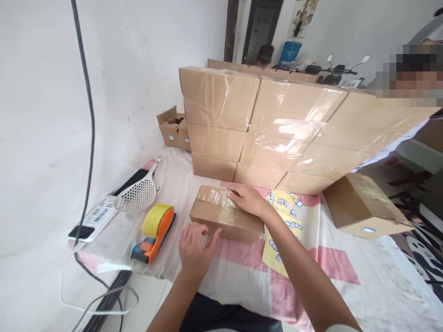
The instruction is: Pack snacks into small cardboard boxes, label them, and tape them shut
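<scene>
Right hand (247,199) flat on one box (224,213), left hand (195,246) beside

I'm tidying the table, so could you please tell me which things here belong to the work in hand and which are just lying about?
In hand:
small cardboard box, right hand flat on its taped top, left hand at its near side
tape dispenser beside it
stacked taped boxes

Lying about:
white slotted scoop
phone
yellow patterned sheet
</scene>
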{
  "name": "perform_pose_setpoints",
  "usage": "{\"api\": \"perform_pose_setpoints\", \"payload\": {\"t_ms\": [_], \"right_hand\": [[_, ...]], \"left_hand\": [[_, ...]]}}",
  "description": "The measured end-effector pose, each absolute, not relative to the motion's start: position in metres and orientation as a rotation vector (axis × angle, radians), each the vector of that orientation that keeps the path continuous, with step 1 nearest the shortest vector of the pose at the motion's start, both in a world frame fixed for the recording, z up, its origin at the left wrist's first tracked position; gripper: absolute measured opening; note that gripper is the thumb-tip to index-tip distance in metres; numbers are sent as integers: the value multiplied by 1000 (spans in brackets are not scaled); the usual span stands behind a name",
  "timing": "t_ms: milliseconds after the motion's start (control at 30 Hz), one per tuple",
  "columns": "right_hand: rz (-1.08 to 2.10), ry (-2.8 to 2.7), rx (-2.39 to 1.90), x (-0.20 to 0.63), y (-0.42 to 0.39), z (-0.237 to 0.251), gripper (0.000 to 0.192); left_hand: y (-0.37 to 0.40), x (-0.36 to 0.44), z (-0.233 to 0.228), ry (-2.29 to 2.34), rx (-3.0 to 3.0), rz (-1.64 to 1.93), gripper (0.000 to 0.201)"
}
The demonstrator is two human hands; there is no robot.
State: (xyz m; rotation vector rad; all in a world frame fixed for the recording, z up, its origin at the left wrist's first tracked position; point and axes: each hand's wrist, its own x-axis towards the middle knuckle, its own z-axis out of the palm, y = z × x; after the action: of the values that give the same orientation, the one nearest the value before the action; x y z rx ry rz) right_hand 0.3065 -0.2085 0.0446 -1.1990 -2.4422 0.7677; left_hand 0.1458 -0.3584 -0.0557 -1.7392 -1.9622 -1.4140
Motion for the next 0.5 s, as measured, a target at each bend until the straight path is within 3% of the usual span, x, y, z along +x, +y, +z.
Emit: {"api": "perform_pose_setpoints", "payload": {"t_ms": [100,233,400,500], "right_hand": [[769,-2417,-1171,309,-203,40,27],[741,-2377,-1135,309,-205,34,27],[665,-2136,-999,334,-218,25,38],[633,-1695,-1193,387,-230,9,31]], "left_hand": [[-354,149,-40,-1606,-1954,-1293,17],[-333,147,-41,-1321,-2186,-1029,37],[-314,140,-82,-1174,-1999,-1005,46],[-319,142,-115,-1265,-1887,-1089,55]]}}
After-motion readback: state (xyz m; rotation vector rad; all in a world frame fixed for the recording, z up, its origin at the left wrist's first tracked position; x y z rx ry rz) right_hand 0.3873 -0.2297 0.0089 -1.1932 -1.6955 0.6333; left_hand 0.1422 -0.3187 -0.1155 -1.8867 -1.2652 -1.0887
